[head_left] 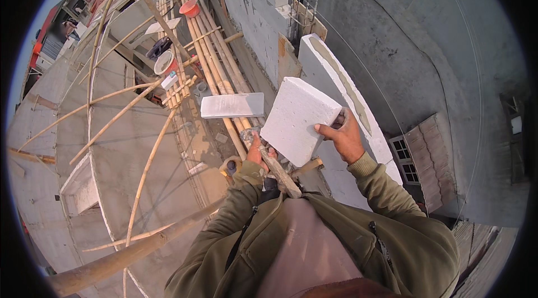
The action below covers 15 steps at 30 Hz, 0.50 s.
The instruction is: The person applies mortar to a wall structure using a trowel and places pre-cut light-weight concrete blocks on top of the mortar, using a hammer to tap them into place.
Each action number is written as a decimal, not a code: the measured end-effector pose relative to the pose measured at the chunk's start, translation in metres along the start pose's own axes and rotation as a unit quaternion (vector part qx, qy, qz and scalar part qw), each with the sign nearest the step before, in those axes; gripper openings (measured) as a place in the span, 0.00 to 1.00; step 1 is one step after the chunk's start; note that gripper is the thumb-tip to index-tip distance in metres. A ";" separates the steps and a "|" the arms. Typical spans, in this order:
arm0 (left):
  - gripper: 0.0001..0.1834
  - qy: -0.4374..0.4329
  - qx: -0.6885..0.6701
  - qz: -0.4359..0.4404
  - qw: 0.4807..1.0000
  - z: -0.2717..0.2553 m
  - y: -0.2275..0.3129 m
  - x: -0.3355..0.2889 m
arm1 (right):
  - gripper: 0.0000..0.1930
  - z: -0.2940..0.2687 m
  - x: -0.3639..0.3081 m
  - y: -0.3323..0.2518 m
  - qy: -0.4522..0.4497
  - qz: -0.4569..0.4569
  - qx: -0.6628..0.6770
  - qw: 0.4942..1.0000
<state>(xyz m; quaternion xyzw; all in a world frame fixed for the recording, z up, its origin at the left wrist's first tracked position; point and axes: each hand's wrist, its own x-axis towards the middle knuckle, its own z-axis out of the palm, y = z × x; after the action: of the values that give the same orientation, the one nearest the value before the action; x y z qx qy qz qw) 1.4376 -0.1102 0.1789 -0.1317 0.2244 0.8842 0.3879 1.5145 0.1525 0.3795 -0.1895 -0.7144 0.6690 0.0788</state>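
Observation:
My right hand [344,136] grips a white lightweight concrete block [300,121] at its right edge, thumb on the broad face and fingers bent behind. The block is tilted, beside a wall of similar blocks. Just left of its lower edge is my left hand [258,152], thumb raised and fingers curled next to a rough, mortar-stained wooden pole [283,173]. What those fingers hold is partly hidden. A grey, mortar-covered lump [250,134] sits at the thumb tip. Beyond it, another white block [232,105] lies across the bamboo poles.
Wet mortar [342,79] runs along the curved top of the block wall [367,155] on the right. Bamboo scaffold poles [216,68] stretch ahead, with an orange bucket [189,8] and a mortar-smeared bucket [165,63]. A thick pole [134,250] crosses at lower left, above a lower roof.

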 end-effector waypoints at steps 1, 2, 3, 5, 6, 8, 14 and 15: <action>0.32 0.031 -0.007 -0.012 0.999 -0.001 0.003 0.001 | 0.39 -0.010 0.001 -0.006 0.016 0.002 0.018 1.000; 0.35 0.060 -0.018 -0.022 0.998 0.010 0.008 0.005 | 0.38 -0.023 0.005 -0.010 0.029 0.002 0.031 0.999; 0.39 0.092 -0.029 -0.024 0.995 0.012 0.012 0.001 | 0.38 -0.033 0.006 -0.014 0.050 0.019 0.058 0.997; 0.35 0.154 -0.011 0.031 0.987 -0.004 0.021 -0.016 | 0.38 -0.043 0.020 -0.023 0.083 0.040 0.116 0.989; 0.33 0.183 -0.003 0.059 0.981 -0.015 0.028 -0.025 | 0.38 -0.050 0.033 -0.020 0.100 0.037 0.117 0.987; 0.32 0.202 -0.031 0.081 0.976 -0.064 0.048 -0.054 | 0.37 -0.059 0.062 -0.009 0.122 0.032 0.120 0.985; 0.28 0.337 -0.018 0.180 0.924 -0.165 0.067 -0.170 | 0.34 -0.058 0.137 -0.019 0.255 -0.090 0.096 0.958; 0.28 0.356 -0.036 0.179 0.916 -0.171 0.062 -0.183 | 0.35 -0.066 0.152 -0.018 0.281 -0.119 0.051 0.951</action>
<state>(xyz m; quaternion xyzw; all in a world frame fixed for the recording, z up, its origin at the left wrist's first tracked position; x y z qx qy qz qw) 1.5229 -0.3477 0.1242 -0.4094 0.3351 0.8411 0.1125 1.3966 0.2696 0.3816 -0.2794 -0.6456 0.6098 0.3650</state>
